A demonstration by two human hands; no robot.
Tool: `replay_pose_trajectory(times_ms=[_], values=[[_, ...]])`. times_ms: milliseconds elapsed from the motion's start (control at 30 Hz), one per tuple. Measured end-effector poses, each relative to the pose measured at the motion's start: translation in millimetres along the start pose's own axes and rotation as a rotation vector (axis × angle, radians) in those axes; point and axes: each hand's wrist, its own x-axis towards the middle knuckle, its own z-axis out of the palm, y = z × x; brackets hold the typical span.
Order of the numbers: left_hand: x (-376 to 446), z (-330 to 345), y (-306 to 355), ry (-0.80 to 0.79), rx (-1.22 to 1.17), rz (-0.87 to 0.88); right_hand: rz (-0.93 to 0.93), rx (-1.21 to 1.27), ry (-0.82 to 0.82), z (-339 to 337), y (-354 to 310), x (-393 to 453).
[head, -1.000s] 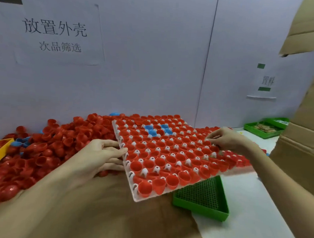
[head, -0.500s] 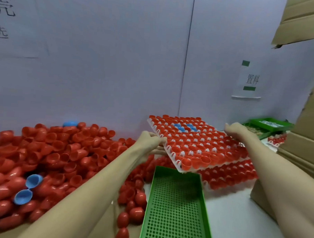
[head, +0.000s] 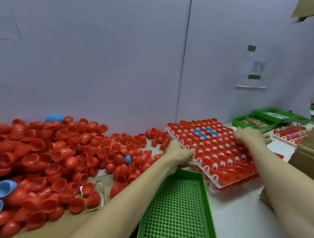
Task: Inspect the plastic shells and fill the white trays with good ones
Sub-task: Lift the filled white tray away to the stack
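A white tray [head: 207, 167] full of red shells, with a few blue ones [head: 204, 132] near its far end, lies on top of another filled tray at the right of the table. My left hand [head: 178, 151] grips its left edge. My right hand [head: 249, 136] holds its far right edge, fingers spread over the rim. A big heap of loose red shells [head: 52, 150] covers the left of the table, with some blue shells [head: 4, 188] mixed in.
A green perforated tray [head: 175, 209] lies in front, between my forearms. Green bins [head: 257, 121] and another tray of red shells [head: 288, 134] stand at the far right. Cardboard boxes [head: 307, 154] rise on the right edge. A grey wall closes the back.
Both hands have carried the filled tray to the right and lowered it onto the stacked tray. The view has swung right with it.
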Motion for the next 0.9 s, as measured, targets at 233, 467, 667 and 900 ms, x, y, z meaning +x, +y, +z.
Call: replay_pose_trajectory(times_ms=[233,467,667,900], values=[[-12,6,-2,0.147,0.202,0.113,-0.064,-0.069,0.051,10,-4,-34],[-88,-32,14,0.144,0.536,0.289,-0.108,0.073,0.056,12,5,-89],[-225,-132,-10,0.235,0.668,0.377,-0.393,0.219,0.043,8,-9,-189],[-372,-231,-88,0.510,1.005,0.466,-0.867,0.442,-0.053,12,-34,-377]])
